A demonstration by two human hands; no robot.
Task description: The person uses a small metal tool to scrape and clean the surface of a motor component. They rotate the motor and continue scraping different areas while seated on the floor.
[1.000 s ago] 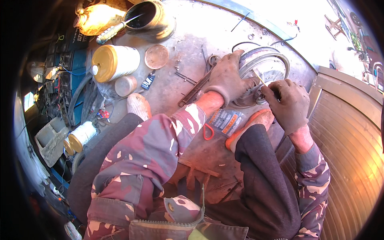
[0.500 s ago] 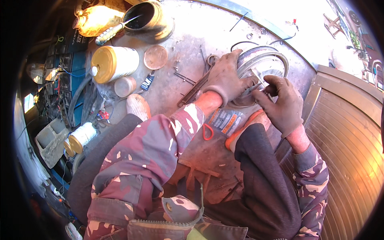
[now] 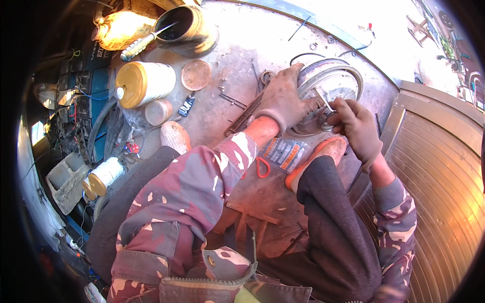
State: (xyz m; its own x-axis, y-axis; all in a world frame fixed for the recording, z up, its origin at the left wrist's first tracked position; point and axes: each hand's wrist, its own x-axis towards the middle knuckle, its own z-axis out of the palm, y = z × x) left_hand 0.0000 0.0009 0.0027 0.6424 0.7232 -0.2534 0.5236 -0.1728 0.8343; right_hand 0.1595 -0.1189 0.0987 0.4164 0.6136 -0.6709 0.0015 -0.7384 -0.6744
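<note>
On the ground in front of me lies a small round wheel-like part (image 3: 348, 83) with a dark rim and a paler, dusty middle. My gloved left hand (image 3: 287, 98) is closed on its left side, the thumb reaching over toward the middle. In a pinch at the near right of the wheel, my gloved right hand (image 3: 357, 126) holds a thin, shiny, bent metal piece (image 3: 324, 98); its exact kind is unclear. A small round metal part (image 3: 327, 122) shows just below those fingers, partly hidden by them.
At the left stand a white tub with a tan lid (image 3: 161, 83), an open dark pot (image 3: 194, 33) with a screwdriver (image 3: 139, 47) across its mouth, and thread spools (image 3: 107, 173). Bolts (image 3: 232, 99) lie left of my hands. A ribbed brown panel (image 3: 429, 171) rises at the right.
My right hand has shifted slightly, its fingers curling tighter around the bent metal piece. The round metal part below them shows more clearly. My left hand stays almost still.
</note>
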